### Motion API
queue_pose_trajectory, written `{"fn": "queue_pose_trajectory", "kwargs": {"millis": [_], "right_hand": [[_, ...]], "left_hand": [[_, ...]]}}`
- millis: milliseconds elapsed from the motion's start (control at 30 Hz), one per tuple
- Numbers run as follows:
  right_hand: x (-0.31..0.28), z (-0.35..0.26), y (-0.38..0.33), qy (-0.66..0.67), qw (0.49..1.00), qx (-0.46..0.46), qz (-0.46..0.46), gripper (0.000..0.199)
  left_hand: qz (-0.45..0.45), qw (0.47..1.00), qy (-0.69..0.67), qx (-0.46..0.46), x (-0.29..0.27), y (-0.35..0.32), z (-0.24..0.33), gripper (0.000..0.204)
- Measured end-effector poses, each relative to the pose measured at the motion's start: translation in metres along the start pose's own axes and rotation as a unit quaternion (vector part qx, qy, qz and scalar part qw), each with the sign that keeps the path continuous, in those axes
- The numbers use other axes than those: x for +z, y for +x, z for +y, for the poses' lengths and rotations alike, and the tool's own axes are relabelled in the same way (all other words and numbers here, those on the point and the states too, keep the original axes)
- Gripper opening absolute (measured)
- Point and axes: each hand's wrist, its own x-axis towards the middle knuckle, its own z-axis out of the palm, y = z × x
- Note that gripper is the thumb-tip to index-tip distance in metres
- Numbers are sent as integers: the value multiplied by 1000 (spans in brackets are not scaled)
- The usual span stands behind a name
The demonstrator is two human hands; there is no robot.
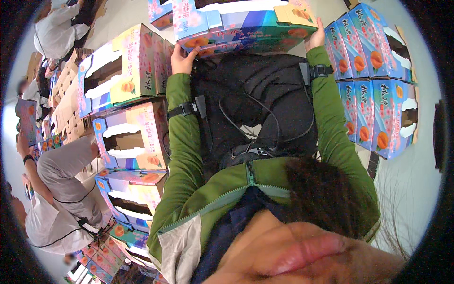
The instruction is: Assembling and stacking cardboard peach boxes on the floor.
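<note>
A colourful printed cardboard fruit box (246, 34) with peach pictures is held at the top of the view, in front of my legs. On its left end is my left hand (182, 59), with the thumb on the printed side near the lower corner. The right end is gripped by my right hand (316, 39), fingers up along the edge. An opening shows in the box's upper face, with white flaps beside it. Part of the box runs out of view at the top.
Similar boxes (130, 137) are stacked close along my left. Blue-pink boxes (373, 61) stand in rows against the wall on my right. Two people in light clothing, one seated person (66, 189) and one farther person (56, 31), are at the left, near brown cardboard pieces (66, 102).
</note>
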Motion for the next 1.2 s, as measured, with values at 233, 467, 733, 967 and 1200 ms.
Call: {"fn": "queue_pose_trajectory", "kwargs": {"millis": [233,467,733,967,1200], "right_hand": [[-9,6,11,-6,1000,-13,21,51],[-4,-22,-10,-331,863,-381,21,50],[52,-40,-73,-523,580,-589,-208,59],[57,-25,-78,-603,564,-520,-217,65],[56,-9,-82,-653,542,-504,-158,66]], "left_hand": [[-18,1000,-11,21,5,0,-4,52],[142,926,195,289,11,-6,54,85],[-19,817,474,328,68,-12,107,67],[-24,794,539,282,78,-14,83,77],[-15,780,550,297,79,-12,74,78]]}}
